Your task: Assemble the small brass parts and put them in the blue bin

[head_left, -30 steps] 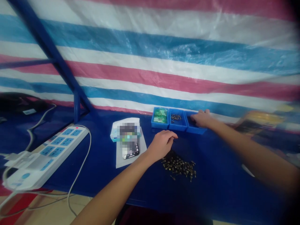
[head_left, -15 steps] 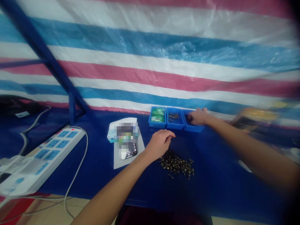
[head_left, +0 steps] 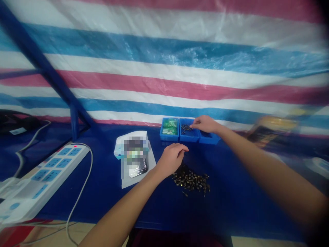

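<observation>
Right hand [head_left: 204, 124] has moved from the end bin [head_left: 209, 139] to the middle blue bin [head_left: 189, 136], its grip narrowed at the metal parts [head_left: 185, 129] inside; any hold is unclear. Left hand [head_left: 171, 159], loosely curled, its palm hidden, sits beside the loose pile [head_left: 190, 181] in front of that bin; a careless brush could scatter it.

Two bare forearms [head_left: 120, 209] outstretched, left hand [head_left: 171, 159] curled palm-down, right hand [head_left: 205, 124] farther forward, also palm-down.

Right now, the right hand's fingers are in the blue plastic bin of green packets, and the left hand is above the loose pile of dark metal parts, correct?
No: the head view puts the right hand at the middle blue plastic bin of dark metal parts.
</observation>
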A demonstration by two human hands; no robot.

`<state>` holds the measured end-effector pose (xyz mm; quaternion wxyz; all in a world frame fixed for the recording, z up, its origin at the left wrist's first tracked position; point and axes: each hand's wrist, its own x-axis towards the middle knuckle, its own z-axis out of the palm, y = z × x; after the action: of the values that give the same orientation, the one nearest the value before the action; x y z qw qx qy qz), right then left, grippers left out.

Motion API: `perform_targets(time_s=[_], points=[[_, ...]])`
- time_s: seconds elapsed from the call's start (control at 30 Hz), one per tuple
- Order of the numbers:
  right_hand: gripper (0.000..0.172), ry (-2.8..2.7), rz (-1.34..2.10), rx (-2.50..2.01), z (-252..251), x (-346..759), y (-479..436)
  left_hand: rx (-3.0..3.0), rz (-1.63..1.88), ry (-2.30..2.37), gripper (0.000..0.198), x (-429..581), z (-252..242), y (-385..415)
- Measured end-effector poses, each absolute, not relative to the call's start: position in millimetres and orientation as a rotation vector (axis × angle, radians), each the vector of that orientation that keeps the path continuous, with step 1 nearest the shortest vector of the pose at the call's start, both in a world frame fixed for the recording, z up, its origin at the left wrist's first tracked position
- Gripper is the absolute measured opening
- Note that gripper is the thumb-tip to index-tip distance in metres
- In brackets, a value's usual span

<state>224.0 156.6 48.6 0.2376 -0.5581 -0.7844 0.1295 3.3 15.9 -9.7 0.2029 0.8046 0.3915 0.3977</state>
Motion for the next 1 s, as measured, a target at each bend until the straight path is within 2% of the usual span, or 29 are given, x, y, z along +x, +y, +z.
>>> perform_targets(time_s=[0.17,0.27,0.37,0.5,0.67,1.0], points=[[0.030,-2.098,0.346,-1.448,50.4,203.2,133.8,2.236,1.164,1.100,0.026,4.1,-8.0,15.1],[0.028,-1.996,0.370,-1.276,53.3,195.4,95.7,2.201,1.253,1.159,0.024,5.0,-7.1,14.7],[0.035,-1.953,0.421,-1.247,46.4,191.8,49.9,2.156,1.341,1.253,0.022,4.9,-6.2,15.1],[0.027,-2.013,0.462,-1.231,24.5,190.2,10.2,2.131,1.412,1.285,0.021,5.6,-6.2,14.9],[0.022,-2.023,0.452,-1.194,6.5,185.8,5.1,2.135,1.401,1.269,0.022,7.9,-7.5,12.7],[0.019,-2.013,0.453,-1.220,4.0,183.1,2.1,2.137,1.405,1.214,0.021,9.7,-7.6,10.3]])
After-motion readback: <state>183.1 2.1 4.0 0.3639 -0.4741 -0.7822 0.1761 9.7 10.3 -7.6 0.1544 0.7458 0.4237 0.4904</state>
